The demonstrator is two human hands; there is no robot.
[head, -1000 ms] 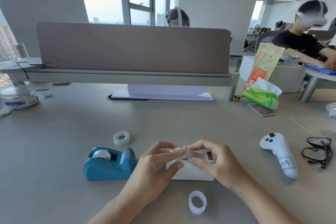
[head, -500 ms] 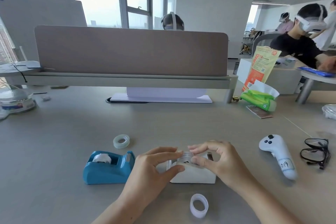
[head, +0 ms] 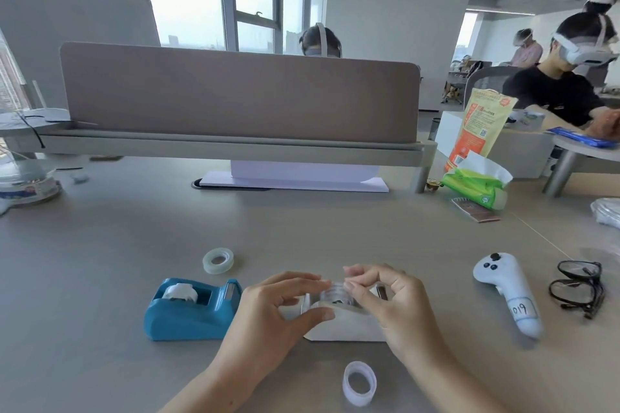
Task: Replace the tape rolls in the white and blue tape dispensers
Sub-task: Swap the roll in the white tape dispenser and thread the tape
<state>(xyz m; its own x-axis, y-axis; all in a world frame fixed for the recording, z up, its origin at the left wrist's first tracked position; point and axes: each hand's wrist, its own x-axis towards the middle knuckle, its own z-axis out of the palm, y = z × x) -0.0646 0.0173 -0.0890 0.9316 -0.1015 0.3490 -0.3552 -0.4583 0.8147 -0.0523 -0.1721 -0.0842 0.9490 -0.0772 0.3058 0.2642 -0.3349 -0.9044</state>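
The white tape dispenser (head: pixel 345 327) stands on the desk in front of me, half hidden by my hands. A clear tape roll (head: pixel 335 295) sits in its top. My left hand (head: pixel 278 315) pinches the roll from the left, and my right hand (head: pixel 392 302) pinches it from the right. The blue tape dispenser (head: pixel 188 312) stands to the left with a white roll in its cradle. A spare clear roll (head: pixel 218 260) lies flat behind it. A white empty ring (head: pixel 359 382) stands on edge near the front.
A white controller (head: pixel 506 288) and black glasses (head: pixel 577 288) lie to the right. A green tissue pack (head: pixel 476 184) and an orange bag (head: pixel 476 124) stand at the back right. A brown divider (head: pixel 235 94) closes the far side. Other people sit beyond.
Both hands have lowered the clear roll from above the white dispenser into its top. My head has tilted a little, so the scene sits lower in view.
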